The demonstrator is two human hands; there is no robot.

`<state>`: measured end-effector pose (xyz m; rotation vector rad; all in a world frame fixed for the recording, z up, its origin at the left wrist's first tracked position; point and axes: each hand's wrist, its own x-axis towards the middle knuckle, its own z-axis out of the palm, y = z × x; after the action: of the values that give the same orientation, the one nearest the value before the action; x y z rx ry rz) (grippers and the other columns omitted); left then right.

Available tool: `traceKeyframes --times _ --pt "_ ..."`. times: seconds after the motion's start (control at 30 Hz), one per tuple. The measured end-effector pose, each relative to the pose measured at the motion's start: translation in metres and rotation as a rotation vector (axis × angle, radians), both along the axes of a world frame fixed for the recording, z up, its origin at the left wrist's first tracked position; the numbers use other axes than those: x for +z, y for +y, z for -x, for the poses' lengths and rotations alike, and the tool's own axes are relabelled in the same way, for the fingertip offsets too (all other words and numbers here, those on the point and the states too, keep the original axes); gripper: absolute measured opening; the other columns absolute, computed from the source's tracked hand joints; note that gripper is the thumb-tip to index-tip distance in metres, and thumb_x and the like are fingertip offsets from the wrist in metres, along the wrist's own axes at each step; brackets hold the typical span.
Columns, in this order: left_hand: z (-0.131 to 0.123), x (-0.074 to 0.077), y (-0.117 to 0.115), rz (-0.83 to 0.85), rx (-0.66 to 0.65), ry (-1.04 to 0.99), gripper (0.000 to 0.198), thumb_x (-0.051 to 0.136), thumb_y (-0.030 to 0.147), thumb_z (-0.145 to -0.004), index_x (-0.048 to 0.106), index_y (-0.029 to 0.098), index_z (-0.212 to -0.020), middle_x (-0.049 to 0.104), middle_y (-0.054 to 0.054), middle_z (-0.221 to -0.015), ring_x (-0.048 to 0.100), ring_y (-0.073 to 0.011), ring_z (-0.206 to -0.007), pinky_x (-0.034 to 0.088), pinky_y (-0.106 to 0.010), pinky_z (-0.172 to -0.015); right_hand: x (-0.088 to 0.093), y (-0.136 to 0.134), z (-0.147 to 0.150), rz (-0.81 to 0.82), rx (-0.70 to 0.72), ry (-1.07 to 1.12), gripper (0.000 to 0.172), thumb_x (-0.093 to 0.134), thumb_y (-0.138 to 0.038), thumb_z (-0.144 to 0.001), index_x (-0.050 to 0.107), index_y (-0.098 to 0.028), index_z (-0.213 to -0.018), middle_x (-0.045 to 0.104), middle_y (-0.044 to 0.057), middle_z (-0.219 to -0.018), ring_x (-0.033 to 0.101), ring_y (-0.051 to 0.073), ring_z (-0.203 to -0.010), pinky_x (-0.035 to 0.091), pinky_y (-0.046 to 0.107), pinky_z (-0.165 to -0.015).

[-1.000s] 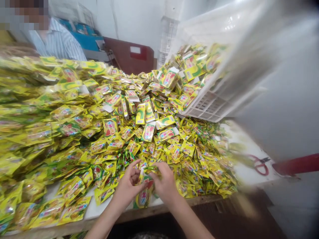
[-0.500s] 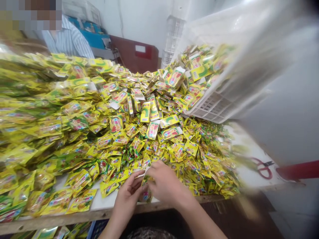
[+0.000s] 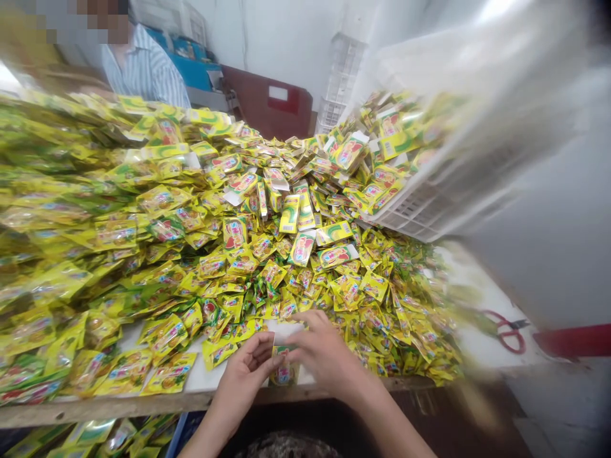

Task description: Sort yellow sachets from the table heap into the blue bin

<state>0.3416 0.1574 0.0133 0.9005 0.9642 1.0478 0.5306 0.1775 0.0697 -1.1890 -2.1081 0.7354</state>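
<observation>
A small green and yellow card box (image 3: 284, 372) with a white flap raised at its top stands upright close to the table's front edge. My left hand (image 3: 249, 367) grips its left side between thumb and fingers. On the other side, my right hand (image 3: 321, 353) is beside the flap with its fingers apart; whether a fingertip touches the card is hard to tell. Around both hands lie many shiny yellow sachets (image 3: 346, 289). Similar flat card boxes (image 3: 301, 248) lie on the heap beyond them.
A white plastic crate (image 3: 410, 213) tips boxes onto the heap from the right. Red-handled scissors (image 3: 510, 336) lie on the white tabletop (image 3: 482, 299) at the right, near a red bar (image 3: 573, 340). A person in a striped shirt (image 3: 146, 70) is behind the heap. More sachets (image 3: 90, 439) show below the table.
My right hand's fingers have spread and drawn back from the box's top, so its white flap and printed front show more. The whole view has shifted slightly.
</observation>
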Motion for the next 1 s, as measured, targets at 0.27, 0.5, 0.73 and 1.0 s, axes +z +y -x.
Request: traceKeyframes --times 0.27,0.5,0.73,1.0 --pt "0.004 0.004 -0.01 0.012 -0.059 0.244 0.025 0.066 0.041 -0.083 0.074 0.022 -0.098 0.074 -0.004 -0.101 0.064 -0.0223 -0.1 0.046 -0.027 -0.091 -0.036 -0.02 0.011 0.736 -0.338 0.687 0.02 0.069 -0.036 -0.074 0.058 -0.018 -0.078 0.045 -0.008 -0.053 0.036 0.006 -0.04 0.029 0.019 -0.039" --pt "0.007 0.008 0.001 -0.036 0.023 0.324 0.028 0.074 0.042 -0.073 0.076 0.022 -0.093 0.075 -0.006 -0.101 0.065 -0.0258 -0.099 0.05 -0.031 -0.089 -0.031 -0.005 0.015 0.902 -0.406 0.688 0.017 0.063 -0.017 -0.059 0.061 -0.018 -0.075 0.044 -0.01 -0.045 0.03 0.005 -0.034 0.017 0.018 -0.035" --pt "0.012 0.011 0.006 0.119 -0.03 0.122 0.027 0.076 0.038 -0.073 0.073 0.017 -0.089 0.072 -0.005 -0.091 0.063 -0.0203 -0.089 0.049 -0.027 -0.082 -0.039 0.007 0.015 0.796 -0.359 0.553 0.008 0.061 -0.015 -0.055 0.065 -0.016 -0.062 0.048 -0.007 -0.047 0.038 0.006 -0.041 0.025 0.018 -0.039" --pt "0.006 0.015 0.02 0.173 -0.046 0.064 0.004 0.07 0.02 -0.076 0.067 0.018 -0.076 0.065 0.001 -0.075 0.06 -0.0135 -0.073 0.048 -0.022 -0.07 -0.033 0.01 0.011 0.855 -0.228 0.657 0.027 0.074 -0.033 -0.065 0.071 -0.015 -0.085 0.056 -0.005 -0.055 0.036 0.004 -0.033 0.028 0.017 -0.031"
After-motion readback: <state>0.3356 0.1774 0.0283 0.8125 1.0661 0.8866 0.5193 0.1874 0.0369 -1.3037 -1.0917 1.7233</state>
